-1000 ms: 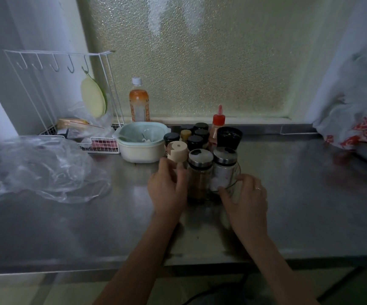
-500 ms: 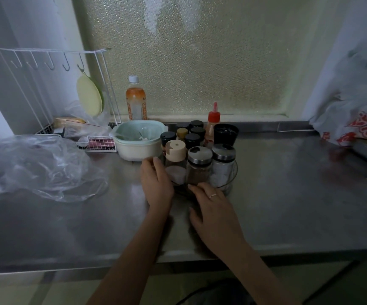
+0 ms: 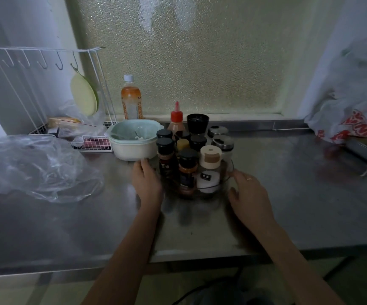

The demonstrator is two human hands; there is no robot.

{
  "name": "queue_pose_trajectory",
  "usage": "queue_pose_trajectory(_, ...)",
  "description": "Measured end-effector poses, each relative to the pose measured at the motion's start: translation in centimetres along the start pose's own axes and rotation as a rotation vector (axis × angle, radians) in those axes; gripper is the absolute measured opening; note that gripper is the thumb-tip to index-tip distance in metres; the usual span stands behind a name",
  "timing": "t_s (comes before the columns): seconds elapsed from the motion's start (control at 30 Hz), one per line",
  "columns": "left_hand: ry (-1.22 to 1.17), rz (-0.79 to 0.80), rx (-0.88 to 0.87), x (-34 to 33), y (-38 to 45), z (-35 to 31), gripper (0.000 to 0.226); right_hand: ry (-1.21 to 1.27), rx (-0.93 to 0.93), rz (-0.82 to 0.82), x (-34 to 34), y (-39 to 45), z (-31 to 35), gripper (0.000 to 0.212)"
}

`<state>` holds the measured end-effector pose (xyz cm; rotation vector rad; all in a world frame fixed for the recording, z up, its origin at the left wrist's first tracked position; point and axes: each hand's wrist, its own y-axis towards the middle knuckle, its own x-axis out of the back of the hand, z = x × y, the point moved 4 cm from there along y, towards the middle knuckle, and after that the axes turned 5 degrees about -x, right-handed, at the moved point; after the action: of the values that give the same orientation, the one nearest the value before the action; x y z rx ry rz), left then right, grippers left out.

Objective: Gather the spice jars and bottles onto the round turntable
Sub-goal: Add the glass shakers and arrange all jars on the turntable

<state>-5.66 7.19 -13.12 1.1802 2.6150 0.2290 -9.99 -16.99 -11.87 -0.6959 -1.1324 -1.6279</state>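
A round turntable with a clear rim point(image 3: 227, 183) stands on the steel counter and carries several spice jars. At its front are two dark jars with black lids point(image 3: 166, 148) point(image 3: 187, 159) and a beige-lidded jar point(image 3: 210, 157). Behind them stand a yellow-lidded jar point(image 3: 183, 143), two steel-topped shakers point(image 3: 222, 143), a red-capped sauce bottle point(image 3: 176, 121) and a black cup-shaped grinder point(image 3: 198, 122). My left hand point(image 3: 147, 183) lies against the turntable's left rim. My right hand point(image 3: 249, 192) touches the right rim with its fingertips. Neither hand holds a jar.
A pale green bowl point(image 3: 131, 140) sits just left of the turntable, touching it or nearly so. An orange drink bottle point(image 3: 131, 100) stands by the window. A white wire rack point(image 3: 46, 89) and a crumpled clear plastic bag point(image 3: 30, 168) fill the left; a red-and-white bag point(image 3: 354, 124) lies right.
The turntable has spun: the beige-lidded jar went from front left to front right and the steel-topped shakers went to the back. My right hand shifted from the front rim to the right side.
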Motion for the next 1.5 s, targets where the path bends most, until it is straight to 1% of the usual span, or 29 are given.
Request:
queue_pose_trajectory(0.1,-0.043,0.098,0.056,-0.4,0.3,0.9,0.039,0.07,-0.031,0.013,-0.6,0.5,-0.5,0.045)
queue_pose_trajectory(0.17,-0.04,0.174,0.067,-0.8,0.5,1.4,0.04,0.14,-0.06,0.041,-0.9,0.8,-0.8,0.052)
queue_pose_trajectory(0.23,-0.027,0.21,0.053,-0.9,0.4,1.3,0.04,0.294,-0.116,0.064,-0.8,1.3,-0.9,0.054)
queue_pose_trajectory(0.33,-0.054,0.181,0.089,-0.7,0.8,1.0,0.035,0.602,-0.229,0.11,-0.8,1.9,-0.6,0.043)
queue_pose_trajectory(0.4,-0.053,0.203,0.107,-0.9,1.8,1.0,0.026,0.733,-0.221,0.162,-1.0,2.1,0.0,0.041)
queue_pose_trajectory(0.43,-0.08,0.232,0.133,-1.0,2.2,0.8,0.025,0.751,-0.21,0.18,-1.2,2.2,0.2,0.045)
queue_pose_trajectory(0.47,-0.135,0.288,0.182,-1.2,2.7,0.8,0.023,0.75,-0.203,0.188,-1.3,2.4,0.4,0.052)
queue_pose_trajectory(0.53,-0.212,0.482,0.237,-2.0,3.4,0.9,0.018,0.747,-0.221,0.182,-1.4,2.9,0.3,0.067)
queue_pose_trajectory(0.6,-0.257,0.697,0.251,-2.8,3.6,0.5,0.026,0.765,-0.233,0.159,-1.4,3.4,0.3,0.079)
queue_pose_trajectory(0.67,-0.261,0.849,0.293,-3.5,3.7,0.5,0.035,0.736,-0.22,0.119,-1.3,3.9,0.4,0.082)
queue_pose_trajectory(0.7,-0.251,0.876,0.299,-3.6,4.0,0.7,0.036,0.71,-0.213,0.097,-1.2,4.0,0.4,0.077)
queue_pose_trajectory(0.8,-0.232,0.894,0.298,-3.5,4.8,1.3,0.047,0.675,-0.201,0.04,-1.3,4.2,0.4,0.055)
queue_pose_trajectory(0.83,-0.239,0.906,0.283,-3.5,4.6,1.3,0.046,0.664,-0.201,0.026,-1.4,4.3,0.3,0.051)
queue_pose_trajectory(0.9,-0.234,0.918,0.241,-3.5,4.2,1.0,0.038,0.661,-0.206,-0.004,-1.4,4.5,0.2,0.05)
queue_pose_trajectory(0.97,-0.226,0.893,0.214,-3.4,4.3,1.0,0.039,0.655,-0.207,-0.024,-1.5,5.0,0.0,0.051)
queue_pose_trajectory(1.07,-0.244,0.865,0.222,-3.3,4.7,1.5,0.049,0.635,-0.193,0.004,-1.5,5.8,-0.4,0.053)
queue_pose_trajectory(1.13,-0.241,0.889,0.216,-3.4,4.4,1.6,0.052,0.638,-0.199,0.007,-1.6,6.0,-0.7,0.053)
queue_pose_trajectory(1.23,-0.21,0.918,0.217,-3.5,3.9,1.6,0.064,0.671,-0.202,-0.006,-1.9,5.7,-0.9,0.048)
queue_pose_trajectory(1.3,-0.179,0.909,0.196,-3.5,4.0,1.7,0.059,0.718,-0.211,-0.002,-2.2,5.4,-1.1,0.046)
queue_pose_trajectory(1.37,-0.172,0.895,0.168,-3.3,4.1,1.7,0.043,0.757,-0.221,-0.021,-2.1,5.0,-1.0,0.043)
queue_pose_trajectory(1.43,-0.181,0.868,0.146,-3.0,4.2,1.7,0.035,0.821,-0.246,-0.121,-1.2,4.4,-0.6,0.035)
queue_pose_trajectory(1.5,-0.183,0.841,0.117,-2.7,4.1,1.6,0.037,0.871,-0.246,-0.28,0.3,3.3,0.0,0.025)
